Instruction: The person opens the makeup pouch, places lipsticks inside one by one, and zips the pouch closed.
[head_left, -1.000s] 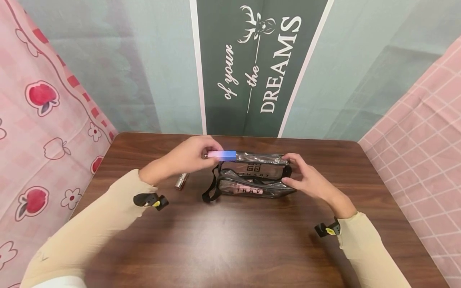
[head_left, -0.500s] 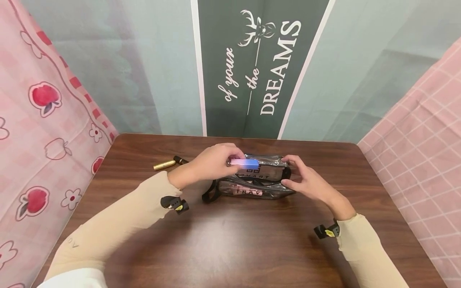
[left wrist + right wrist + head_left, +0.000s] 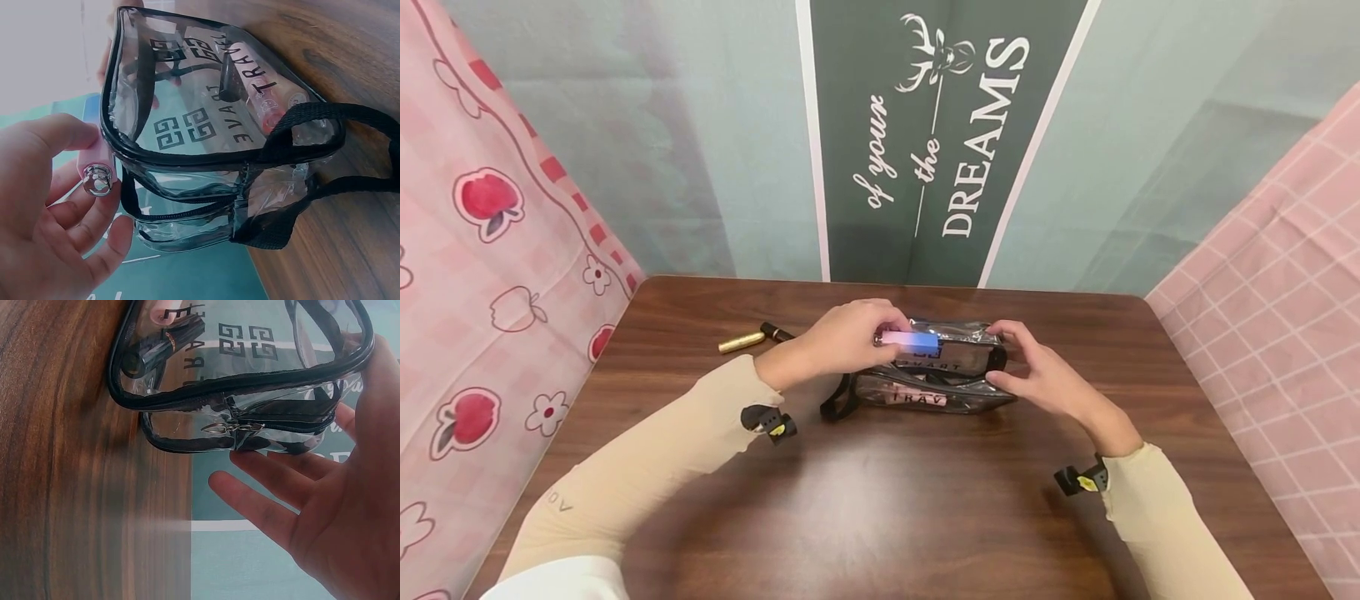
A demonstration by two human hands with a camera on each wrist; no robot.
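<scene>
My left hand point(image 3: 861, 333) pinches a pink-to-blue rectangular stick point(image 3: 912, 342) with a shiny metal knob at one end, its exact kind unclear. It is held above the clear travel pouch point(image 3: 925, 400), at the pouch's upper rim in the left wrist view. The pouch has black piping, a black strap point(image 3: 337, 115) and its zipped top gapes. Inside lie a pink tube point(image 3: 253, 81) and a black tube point(image 3: 165, 347). At the pouch's right end, my right hand point(image 3: 1045, 371) grips it, index finger on the back edge and thumb on the front edge.
A gold tube point(image 3: 741, 342) and a black tube point(image 3: 777, 332) lie on the wooden table point(image 3: 880, 500), left of the pouch and behind my left forearm. A cloth backdrop point(image 3: 737, 167) hangs right behind the table, with pink curtains point(image 3: 1285, 250) at the sides.
My left hand has moved right with the stick, from the pouch's left end to over its opening. The gold and black tubes have come into view; a silver tube is now hidden.
</scene>
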